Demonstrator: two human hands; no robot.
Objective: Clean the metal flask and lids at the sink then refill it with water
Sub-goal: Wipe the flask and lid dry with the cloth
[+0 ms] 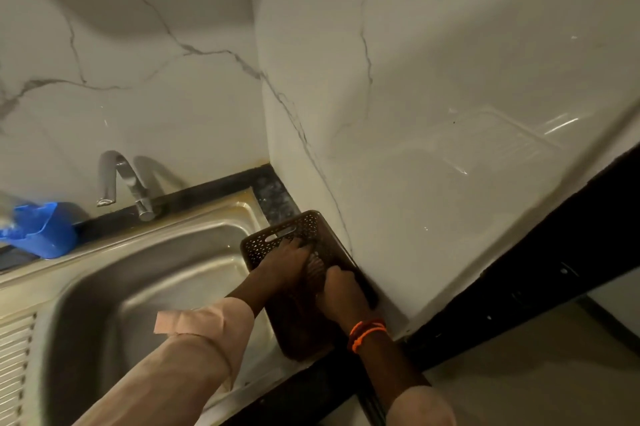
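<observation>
Hands meet inside a brown perforated basket [277,235] that stands on the table [273,190] at the right edge of the sink [145,273], close against the marble wall [433,148]. The left hand [289,257] reaches in from seven o'clock, its fingers bent down into the basket toward one o'clock; what they close on is hidden, so I cannot tell whether it grips anything. The right hand [341,290] comes in from five o'clock with fingers curled over something dark at the basket's right side; whether that is the rim or an item inside is not clear. Between the two hands lies a pale, blurred object [316,264] in the basket, too indistinct to name. The flask and lids cannot be made out; if they are in the basket, the hands and its wall cover them.

An orange band [367,334] circles the right wrist, and a pink sleeve [207,325] with a turned-back cuff covers the left forearm.

At ten o'clock from the basket, a curved tap [117,180] stands behind the basin. Farther toward nine o'clock, a blue holder [45,228] sits on the table's back edge. A ribbed drainboard [14,366] shows at the sink's left end.
</observation>
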